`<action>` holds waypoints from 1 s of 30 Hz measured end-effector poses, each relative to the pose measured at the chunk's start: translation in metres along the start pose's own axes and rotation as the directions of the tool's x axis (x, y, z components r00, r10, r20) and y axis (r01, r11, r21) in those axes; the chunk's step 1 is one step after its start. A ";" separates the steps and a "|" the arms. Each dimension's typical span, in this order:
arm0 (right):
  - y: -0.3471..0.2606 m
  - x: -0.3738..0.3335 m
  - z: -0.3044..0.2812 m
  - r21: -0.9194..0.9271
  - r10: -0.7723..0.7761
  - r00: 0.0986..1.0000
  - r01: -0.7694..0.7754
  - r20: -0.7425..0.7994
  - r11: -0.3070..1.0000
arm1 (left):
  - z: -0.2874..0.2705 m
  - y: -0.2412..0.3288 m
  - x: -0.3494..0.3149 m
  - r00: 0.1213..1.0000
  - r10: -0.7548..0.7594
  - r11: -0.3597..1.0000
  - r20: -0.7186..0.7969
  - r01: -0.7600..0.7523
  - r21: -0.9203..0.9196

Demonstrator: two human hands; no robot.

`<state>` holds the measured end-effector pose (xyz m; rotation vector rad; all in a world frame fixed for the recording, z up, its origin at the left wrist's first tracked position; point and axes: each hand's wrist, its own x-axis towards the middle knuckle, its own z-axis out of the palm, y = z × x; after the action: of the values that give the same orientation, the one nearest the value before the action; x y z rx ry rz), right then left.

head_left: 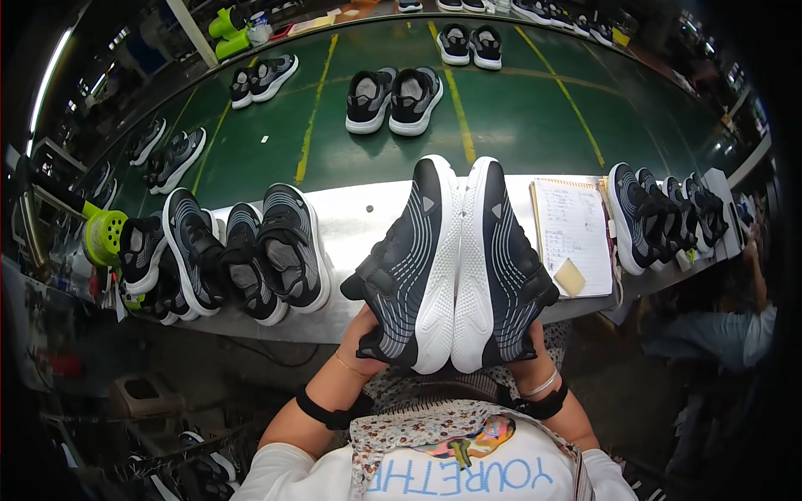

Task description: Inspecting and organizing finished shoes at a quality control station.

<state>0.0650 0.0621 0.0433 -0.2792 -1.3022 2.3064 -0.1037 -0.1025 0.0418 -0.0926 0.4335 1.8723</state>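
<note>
Wrists apparently bent, our left hand (354, 338) and right hand (539, 341) hold black strap sneakers (405, 242) by the heels.

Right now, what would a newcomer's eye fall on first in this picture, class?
Probably the black shoes held up at the centre, their white soles side by side, the left hand at one heel and the right hand at the other. Next, the broad green table beyond, crossed by yellow lines and dotted with more pairs.
</note>
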 end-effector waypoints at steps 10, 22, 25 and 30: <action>-0.028 0.016 0.016 -0.849 -0.419 0.906 0.269 0.062 0.455 | 0.004 0.014 -0.002 0.783 0.471 0.164 0.407 -0.531 0.831; -0.036 0.013 0.027 -0.926 -0.511 0.848 0.294 0.140 0.236 | 0.006 0.017 -0.006 0.687 0.506 -0.173 0.522 -0.512 0.841; -0.036 0.013 0.029 -0.926 -0.523 0.840 0.300 0.143 0.229 | 0.008 0.018 -0.008 0.677 0.500 -0.186 0.540 -0.524 0.831; -0.039 0.011 0.032 -0.926 -0.510 0.849 0.292 0.137 0.238 | 0.006 0.017 -0.011 0.692 0.506 -0.154 0.515 -0.515 0.843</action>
<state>0.0553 0.0609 0.0940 -0.4377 -2.1506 0.8120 -0.1153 -0.1150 0.0548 1.2571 1.9469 1.8591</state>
